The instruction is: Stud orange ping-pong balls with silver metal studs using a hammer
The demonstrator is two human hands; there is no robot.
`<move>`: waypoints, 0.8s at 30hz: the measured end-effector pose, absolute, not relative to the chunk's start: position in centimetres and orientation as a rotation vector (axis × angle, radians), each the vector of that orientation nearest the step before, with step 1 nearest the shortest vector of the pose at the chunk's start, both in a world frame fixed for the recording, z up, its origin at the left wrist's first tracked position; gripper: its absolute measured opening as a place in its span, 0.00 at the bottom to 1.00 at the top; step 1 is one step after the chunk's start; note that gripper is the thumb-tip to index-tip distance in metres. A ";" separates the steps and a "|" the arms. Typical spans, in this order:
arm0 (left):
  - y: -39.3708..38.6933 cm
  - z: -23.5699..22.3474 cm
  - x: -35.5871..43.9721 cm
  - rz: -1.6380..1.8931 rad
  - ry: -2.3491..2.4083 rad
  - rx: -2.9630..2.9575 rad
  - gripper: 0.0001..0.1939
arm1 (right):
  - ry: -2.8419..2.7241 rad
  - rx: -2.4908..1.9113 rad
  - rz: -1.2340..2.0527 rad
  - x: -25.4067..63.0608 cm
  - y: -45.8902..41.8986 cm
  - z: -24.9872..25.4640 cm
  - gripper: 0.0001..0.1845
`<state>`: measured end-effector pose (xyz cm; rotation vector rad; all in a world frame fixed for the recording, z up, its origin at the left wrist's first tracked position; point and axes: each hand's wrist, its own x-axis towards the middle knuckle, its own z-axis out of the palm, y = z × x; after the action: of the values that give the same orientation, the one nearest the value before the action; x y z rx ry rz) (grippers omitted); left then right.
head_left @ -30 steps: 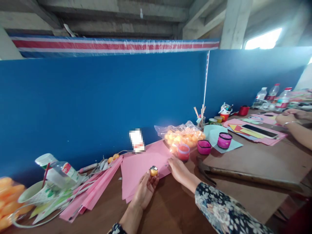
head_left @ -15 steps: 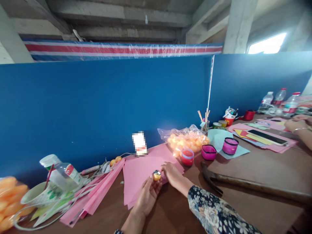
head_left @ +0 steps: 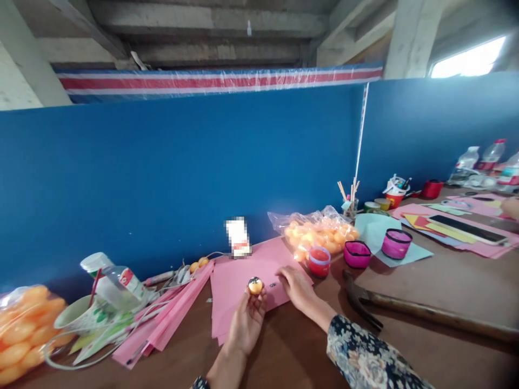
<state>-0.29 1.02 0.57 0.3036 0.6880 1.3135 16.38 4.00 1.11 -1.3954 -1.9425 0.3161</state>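
My left hand (head_left: 248, 319) grips a small shiny ball (head_left: 255, 286), gold-orange with a dark reflective patch on top, between thumb and fingertips above the pink paper sheets (head_left: 235, 297). Just right of it, my right hand (head_left: 298, 289) rests low over the same sheets. Its fingers are curled together, and whatever they pinch, if anything, is too small to make out. Beside those fingertips lie a few tiny dark shiny bits (head_left: 272, 284) on the paper. A red cup-like roll with a pale rim (head_left: 319, 263) stands beyond my right hand.
A claw hammer (head_left: 430, 308) lies at right. A clear bag of orange balls (head_left: 320, 232) sits behind; another bag (head_left: 28, 329) is far left. Pink strips (head_left: 170, 319), a bowl (head_left: 75, 316) and a bottle (head_left: 130, 283) crowd the left. Magenta rings (head_left: 357, 254) and a phone (head_left: 466, 229) are right.
My right hand first moved in close to the ball, then drew away rightward to the paper by the tiny bits. The left hand keeps the ball, turned somewhat. The view has shifted slightly right.
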 end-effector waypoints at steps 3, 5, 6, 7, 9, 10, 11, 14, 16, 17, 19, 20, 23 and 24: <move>1.0 0.4 -0.4 1.343 0.672 0.353 0.14 | -2.013 -1.399 0.312 16.0 3.8 0.8 0.13; 1.0 0.3 -0.4 1.350 0.657 0.392 0.17 | -2.091 -1.432 0.291 15.7 3.7 0.9 0.13; 0.9 0.2 -0.4 1.351 0.655 0.405 0.18 | -2.125 -1.453 0.281 15.7 3.7 1.1 0.13; 0.9 0.2 -0.4 1.350 0.657 0.414 0.19 | -2.150 -1.470 0.275 15.6 3.7 1.2 0.12; 0.8 0.3 -0.4 1.339 0.660 0.422 0.18 | -2.164 -1.485 0.275 15.5 3.8 1.5 0.11; 0.7 0.3 -0.3 1.337 0.658 0.424 0.18 | -2.164 -1.484 0.275 15.6 3.8 1.5 0.11; 0.7 0.4 -0.3 1.331 0.652 0.427 0.18 | -2.163 -1.480 0.270 15.6 3.8 1.5 0.11; 0.7 0.6 -0.2 1.331 0.646 0.417 0.20 | -2.152 -1.472 0.235 15.8 3.6 1.3 0.12; 0.7 0.6 -0.2 1.329 0.645 0.414 0.21 | -2.150 -1.465 0.210 16.0 3.5 1.2 0.11; 0.7 0.5 -0.2 1.324 0.645 0.415 0.22 | -2.153 -1.463 0.200 16.1 3.5 1.1 0.11; 0.8 0.5 -0.3 1.311 0.649 0.415 0.23 | -2.162 -1.462 0.182 16.2 3.5 1.0 0.10; 0.8 0.4 -0.3 1.308 0.652 0.414 0.23 | -2.164 -1.466 0.172 16.3 3.5 0.9 0.10; 0.7 0.3 -0.3 1.307 0.651 0.420 0.22 | -2.162 -1.483 0.145 16.3 3.7 0.7 0.11; 0.7 0.2 -0.3 1.307 0.649 0.428 0.22 | -2.156 -1.492 0.137 16.3 3.7 0.6 0.11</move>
<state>-0.29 0.74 0.22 0.4283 0.6495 1.3067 16.33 3.70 0.65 -1.4919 -2.1565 0.1374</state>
